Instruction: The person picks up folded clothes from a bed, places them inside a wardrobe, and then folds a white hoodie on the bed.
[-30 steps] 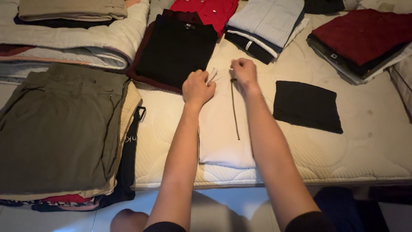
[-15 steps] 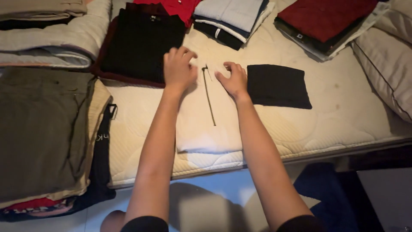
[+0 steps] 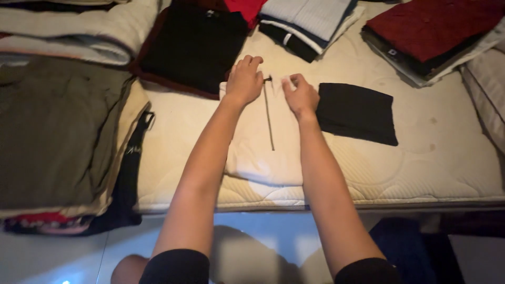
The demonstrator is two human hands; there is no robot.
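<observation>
White top [image 3: 263, 152] lies folded flat on mattress [image 3: 436, 163], zip up. Left hand [image 3: 244, 81] and right hand [image 3: 301, 95] press its collar, fingers curled, probably pinching fabric. Black cloth [image 3: 357, 113] just right; black shirt [image 3: 192, 47] behind.

dim, warm indoor light; the mattress [image 3: 421, 158] is lit softly from above, the tiled floor [image 3: 63, 263] shows a faint pale sheen, dark clothes lose detail, edges look slightly soft and grainy throughout
</observation>
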